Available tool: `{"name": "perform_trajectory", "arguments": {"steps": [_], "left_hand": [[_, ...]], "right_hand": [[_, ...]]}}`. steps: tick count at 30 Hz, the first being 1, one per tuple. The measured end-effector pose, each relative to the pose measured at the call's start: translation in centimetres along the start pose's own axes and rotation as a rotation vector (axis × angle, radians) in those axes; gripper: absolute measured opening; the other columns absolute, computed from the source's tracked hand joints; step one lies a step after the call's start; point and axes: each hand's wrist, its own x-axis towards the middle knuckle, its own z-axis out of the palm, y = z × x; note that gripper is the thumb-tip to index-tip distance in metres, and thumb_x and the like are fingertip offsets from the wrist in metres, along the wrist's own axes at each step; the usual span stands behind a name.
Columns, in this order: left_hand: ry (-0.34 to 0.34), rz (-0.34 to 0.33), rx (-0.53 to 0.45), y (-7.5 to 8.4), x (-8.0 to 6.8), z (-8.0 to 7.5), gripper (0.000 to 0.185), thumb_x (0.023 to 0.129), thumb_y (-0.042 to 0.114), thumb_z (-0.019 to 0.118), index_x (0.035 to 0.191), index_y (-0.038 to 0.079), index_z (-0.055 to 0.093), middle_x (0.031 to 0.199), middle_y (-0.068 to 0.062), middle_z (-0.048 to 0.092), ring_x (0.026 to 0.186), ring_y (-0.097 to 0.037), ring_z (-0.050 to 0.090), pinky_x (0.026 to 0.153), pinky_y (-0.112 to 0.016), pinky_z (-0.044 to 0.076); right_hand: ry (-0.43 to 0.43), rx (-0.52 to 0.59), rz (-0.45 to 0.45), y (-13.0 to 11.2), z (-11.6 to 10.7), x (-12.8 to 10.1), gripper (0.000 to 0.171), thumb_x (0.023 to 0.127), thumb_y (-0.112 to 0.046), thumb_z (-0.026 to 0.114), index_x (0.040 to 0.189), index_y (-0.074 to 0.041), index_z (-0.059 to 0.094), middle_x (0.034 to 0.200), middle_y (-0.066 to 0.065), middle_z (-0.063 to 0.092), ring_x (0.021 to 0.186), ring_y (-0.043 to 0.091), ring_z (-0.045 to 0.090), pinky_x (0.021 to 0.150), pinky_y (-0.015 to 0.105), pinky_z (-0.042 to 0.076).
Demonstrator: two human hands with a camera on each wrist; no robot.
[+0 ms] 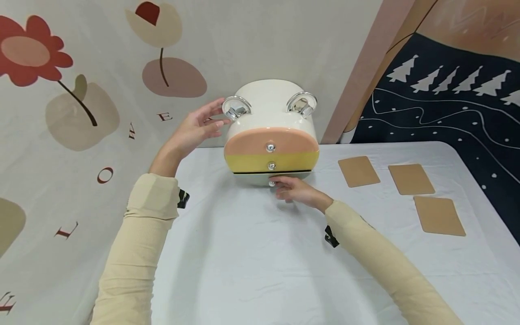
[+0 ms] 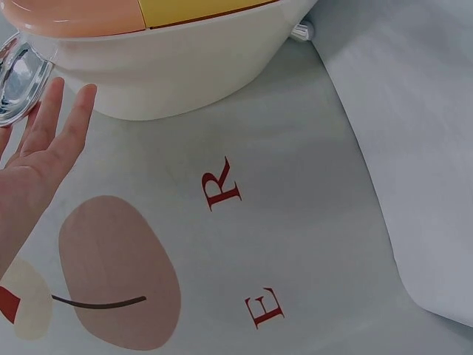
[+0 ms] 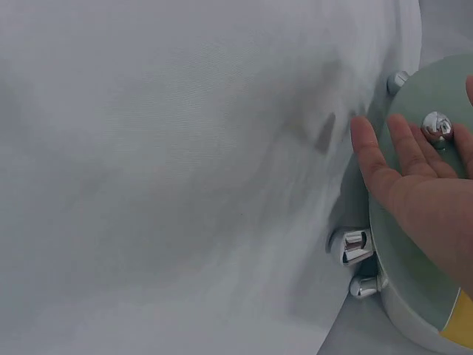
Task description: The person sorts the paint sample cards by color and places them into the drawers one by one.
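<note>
We see the right hand [image 1: 298, 192] at the bottom front of a rounded cream plastic drawer box [image 1: 271, 106], fingers at the small chrome knob [image 3: 436, 126] of the pale green bottom drawer [image 3: 417, 244]. In the right wrist view the fingers lie fairly straight across the green drawer front, with the knob at the fingertips; we cannot tell whether thumb and finger actually pinch it. The green drawer sticks out slightly below the yellow drawer [image 1: 272, 161], with a dark gap between them. Above the yellow one sits a peach-pink drawer [image 1: 271, 141], each with its own chrome knob.

The left hand [image 1: 195, 128] is open, fingers spread and straight, at the left side of the box just beside a chrome ring handle [image 1: 236, 107]; it grips nothing. A second chrome ring handle [image 1: 301, 103] is on the box's right top.

The box stands at the far edge of the white cloth-covered worktop [image 1: 252, 253], close to the flower-print wall backdrop [image 1: 81, 90]. Three brown rectangular cards [image 1: 410, 178] lie flat near the right edge, well apart from the box. Both arms wear cream knit sleeves [image 1: 142, 253].
</note>
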Motion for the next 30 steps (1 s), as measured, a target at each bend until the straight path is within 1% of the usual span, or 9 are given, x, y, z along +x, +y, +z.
{"name": "perform_trajectory", "arguments": {"steps": [5, 7, 10, 16, 20, 25, 28, 30], "left_hand": [[-0.005, -0.001, -0.01, 0.0, -0.1, 0.0, 0.057, 0.094, 0.004, 0.048, 0.145, 0.016, 0.027, 0.137, -0.013, 0.038, 0.119, -0.023, 0.047, 0.098, -0.045, 0.038], [-0.008, -0.002, -0.016, 0.0, -0.1, 0.0, 0.057, 0.094, 0.004, 0.048, 0.145, 0.016, 0.027, 0.137, -0.013, 0.038, 0.12, -0.023, 0.047, 0.098, -0.045, 0.038], [-0.008, -0.001, -0.019, -0.1, -0.1, 0.0, 0.057, 0.094, 0.004, 0.048, 0.145, 0.018, 0.027, 0.137, -0.013, 0.037, 0.12, -0.023, 0.046, 0.098, -0.045, 0.038], [-0.009, 0.004, -0.027, -0.1, -0.1, 0.1, 0.058, 0.094, 0.003, 0.048, 0.145, 0.019, 0.027, 0.137, -0.013, 0.037, 0.121, -0.025, 0.046, 0.098, -0.047, 0.037], [-0.01, 0.004, -0.02, -0.1, -0.1, 0.1, 0.058, 0.094, 0.004, 0.049, 0.145, 0.019, 0.027, 0.137, -0.012, 0.037, 0.12, -0.023, 0.046, 0.097, -0.046, 0.038], [-0.009, 0.008, -0.011, -0.2, -0.1, 0.0, 0.057, 0.094, 0.005, 0.049, 0.145, 0.018, 0.027, 0.137, -0.012, 0.038, 0.12, -0.022, 0.047, 0.097, -0.044, 0.039], [-0.012, 0.009, -0.018, -0.2, -0.1, 0.0, 0.057, 0.094, 0.005, 0.049, 0.145, 0.019, 0.027, 0.137, -0.012, 0.037, 0.12, -0.023, 0.046, 0.097, -0.044, 0.039], [-0.013, 0.007, -0.024, -0.2, -0.1, 0.0, 0.058, 0.094, 0.005, 0.049, 0.145, 0.019, 0.027, 0.138, -0.012, 0.037, 0.12, -0.022, 0.046, 0.097, -0.044, 0.039]], "right_hand": [[-0.074, -0.029, -0.028, 0.5, 0.4, -1.4, 0.054, 0.087, -0.004, 0.058, 0.138, -0.009, 0.041, 0.134, 0.015, 0.045, 0.121, 0.029, 0.044, 0.086, 0.037, 0.047], [-0.099, -0.033, -0.036, 0.7, 0.7, -2.1, 0.054, 0.087, -0.004, 0.059, 0.137, -0.009, 0.041, 0.135, 0.014, 0.044, 0.122, 0.029, 0.044, 0.088, 0.035, 0.047], [-0.145, -0.042, -0.056, 1.1, 1.1, -3.2, 0.053, 0.088, -0.006, 0.06, 0.138, -0.009, 0.041, 0.136, 0.013, 0.043, 0.122, 0.029, 0.044, 0.093, 0.035, 0.044], [-0.25, -0.094, -0.073, 1.7, 2.1, -5.4, 0.055, 0.088, -0.013, 0.061, 0.139, -0.009, 0.039, 0.14, 0.01, 0.038, 0.124, 0.026, 0.042, 0.101, 0.041, 0.035], [-0.3, -0.094, -0.082, 2.2, 2.5, -6.6, 0.056, 0.088, -0.015, 0.061, 0.139, -0.009, 0.038, 0.141, 0.01, 0.038, 0.125, 0.026, 0.041, 0.102, 0.042, 0.034], [-0.336, -0.074, -0.08, 2.6, 3.0, -7.5, 0.057, 0.088, -0.016, 0.061, 0.14, -0.009, 0.038, 0.142, 0.009, 0.036, 0.126, 0.025, 0.04, 0.102, 0.041, 0.034], [-0.361, -0.074, -0.084, 2.9, 3.3, -7.9, 0.057, 0.089, -0.015, 0.06, 0.14, -0.007, 0.036, 0.142, 0.012, 0.035, 0.126, 0.027, 0.04, 0.102, 0.042, 0.033], [-0.377, -0.082, -0.082, 3.0, 3.6, -8.1, 0.058, 0.09, -0.016, 0.059, 0.141, -0.006, 0.035, 0.143, 0.014, 0.034, 0.126, 0.028, 0.04, 0.102, 0.041, 0.034]]}}
